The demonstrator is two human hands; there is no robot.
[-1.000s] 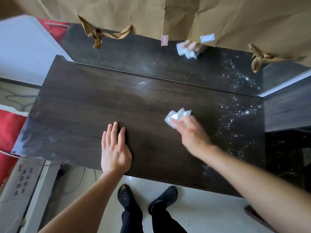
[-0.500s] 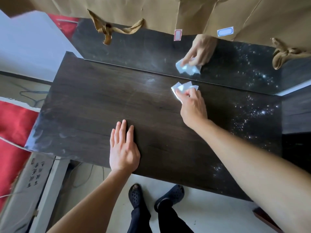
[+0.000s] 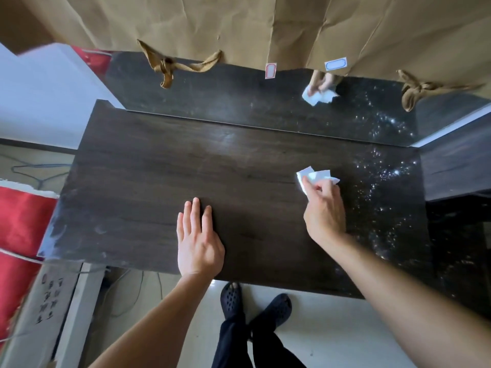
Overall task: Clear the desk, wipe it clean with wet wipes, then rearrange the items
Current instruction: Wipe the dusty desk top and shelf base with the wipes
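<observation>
Right hand (image 3: 325, 216) has its fingers (image 3: 308, 185) pinched round the crumpled white wet wipe (image 3: 314, 177), pressing it on the dark desk (image 3: 148, 181) right of centre. Left hand (image 3: 198, 243) lies flat, fingers straight, by the near edge.

The desk (image 3: 239, 181) is showing dark brown wood grain, with white specks (image 3: 385, 176) glinting at 3 o'clock. The wet wipe (image 3: 313, 176) is looking white; red cloth (image 3: 24, 216) is showing at 9 o'clock, tan paper (image 3: 239, 27) at 12 o'clock.
</observation>
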